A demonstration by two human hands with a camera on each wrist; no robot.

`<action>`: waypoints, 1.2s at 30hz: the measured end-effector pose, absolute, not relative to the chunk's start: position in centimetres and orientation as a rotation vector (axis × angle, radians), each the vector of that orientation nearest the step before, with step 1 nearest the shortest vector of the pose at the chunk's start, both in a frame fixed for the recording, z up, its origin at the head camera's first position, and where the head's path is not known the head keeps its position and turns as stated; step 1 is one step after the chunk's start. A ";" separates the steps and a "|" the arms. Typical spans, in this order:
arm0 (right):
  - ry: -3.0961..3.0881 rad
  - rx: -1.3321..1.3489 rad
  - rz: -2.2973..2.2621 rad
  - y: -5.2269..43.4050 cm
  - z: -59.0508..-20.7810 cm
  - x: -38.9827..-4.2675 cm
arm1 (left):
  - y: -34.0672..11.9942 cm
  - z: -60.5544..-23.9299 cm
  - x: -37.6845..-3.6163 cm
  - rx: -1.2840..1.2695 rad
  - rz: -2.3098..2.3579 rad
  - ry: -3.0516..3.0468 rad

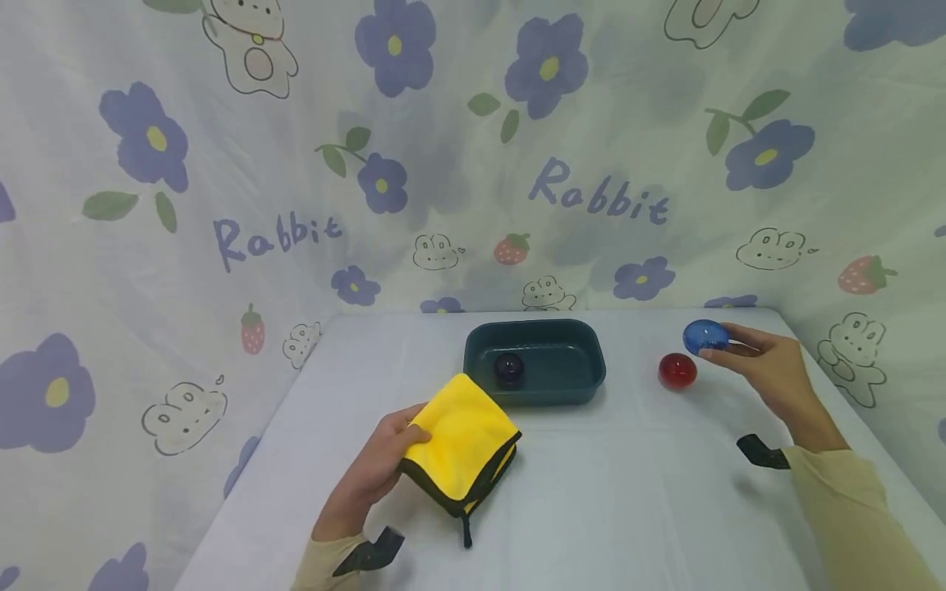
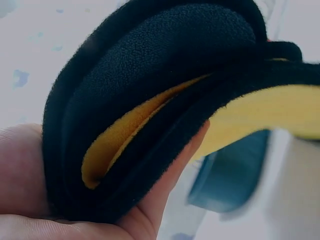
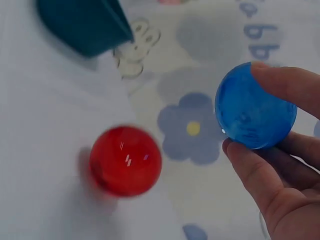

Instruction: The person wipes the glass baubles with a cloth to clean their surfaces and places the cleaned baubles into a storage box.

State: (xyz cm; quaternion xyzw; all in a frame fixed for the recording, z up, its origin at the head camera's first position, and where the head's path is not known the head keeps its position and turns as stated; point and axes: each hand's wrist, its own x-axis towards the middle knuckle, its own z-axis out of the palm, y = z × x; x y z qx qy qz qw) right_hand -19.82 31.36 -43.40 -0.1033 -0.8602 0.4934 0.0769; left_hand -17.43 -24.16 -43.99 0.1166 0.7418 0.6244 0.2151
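The right hand (image 1: 769, 365) pinches a glossy, translucent blue ball (image 1: 705, 336) in its fingertips, above the table's (image 1: 628, 492) far right corner. The left hand (image 1: 373, 468) grips a folded yellow cloth (image 1: 461, 439) with black trim. A red ball (image 1: 677, 371) lies just beside the blue one; a dark ball (image 1: 508, 368) sits in the teal tray (image 1: 569, 386) behind the cloth.

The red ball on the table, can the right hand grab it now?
Probably not yet. The right hand already pinches the blue ball in its fingertips, so its fingers are busy. The red ball lies close beside it on the table, with nothing between them.
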 end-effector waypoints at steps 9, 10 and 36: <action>-2.537 -0.163 1.549 27.5 -40.3 -18.9 | -23.8 -40.1 -18.3 0.448 1.760 2.093; -2.542 -0.153 1.542 27.0 -40.1 -18.8 | -23.7 -39.7 -18.4 0.455 1.767 2.096; -2.365 0.261 1.829 15.1 -37.1 -17.7 | -15.4 -35.6 -19.3 0.511 1.967 2.230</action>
